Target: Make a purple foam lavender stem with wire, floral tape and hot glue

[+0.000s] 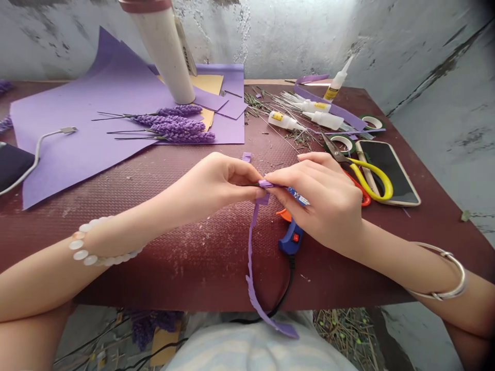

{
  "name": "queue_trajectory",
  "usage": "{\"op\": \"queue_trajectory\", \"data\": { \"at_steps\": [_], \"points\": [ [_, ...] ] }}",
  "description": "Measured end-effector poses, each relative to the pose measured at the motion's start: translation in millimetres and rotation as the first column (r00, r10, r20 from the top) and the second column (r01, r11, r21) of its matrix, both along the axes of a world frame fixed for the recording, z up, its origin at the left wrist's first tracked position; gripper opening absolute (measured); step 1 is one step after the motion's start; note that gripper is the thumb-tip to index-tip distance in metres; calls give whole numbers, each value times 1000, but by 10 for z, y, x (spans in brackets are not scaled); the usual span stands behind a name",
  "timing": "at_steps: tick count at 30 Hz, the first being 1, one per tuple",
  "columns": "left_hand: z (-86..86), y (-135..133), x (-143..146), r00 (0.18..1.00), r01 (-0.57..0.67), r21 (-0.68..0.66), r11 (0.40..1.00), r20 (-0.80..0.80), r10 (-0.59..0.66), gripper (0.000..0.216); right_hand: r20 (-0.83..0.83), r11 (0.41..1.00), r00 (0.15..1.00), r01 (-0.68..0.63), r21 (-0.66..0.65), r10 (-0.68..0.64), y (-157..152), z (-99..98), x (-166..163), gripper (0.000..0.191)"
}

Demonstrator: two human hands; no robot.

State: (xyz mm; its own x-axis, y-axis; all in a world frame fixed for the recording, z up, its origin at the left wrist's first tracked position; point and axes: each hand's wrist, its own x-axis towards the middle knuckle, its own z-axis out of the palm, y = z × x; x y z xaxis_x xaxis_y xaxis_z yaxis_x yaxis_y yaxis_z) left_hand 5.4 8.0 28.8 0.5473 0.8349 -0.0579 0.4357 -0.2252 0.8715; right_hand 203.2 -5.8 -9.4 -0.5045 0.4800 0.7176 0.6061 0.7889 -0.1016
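My left hand [216, 185] and my right hand [325, 198] meet over the middle of the dark red table [185, 247]. Both pinch the top end of a long fringed purple foam strip [253, 268], which hangs down past the table's front edge. A thin dark wire stem shows between the fingertips where the strip is wound. A blue glue gun [291, 238] with a black cord lies on the table under my right hand.
Finished purple lavender stems [174, 126] lie on purple foam sheets [81, 118] at back left. A white tube [166, 49] stands behind them. Glue bottles [305, 116], tape rolls [342, 143], yellow-handled scissors [367, 175] and a phone [389, 170] sit at right.
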Motion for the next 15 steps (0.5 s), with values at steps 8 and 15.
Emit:
{"op": "queue_trajectory", "data": {
  "at_steps": [8,15],
  "points": [
    [40,3,-35,1000,18,76,997,-3,-18,13,-9,992,1000,-15,125,17,-39,-17,14,18],
    [-34,-38,-31,996,-63,153,986,64,54,9,-196,971,973,-155,-184,118,-25,4,-28,21]
  ]
}}
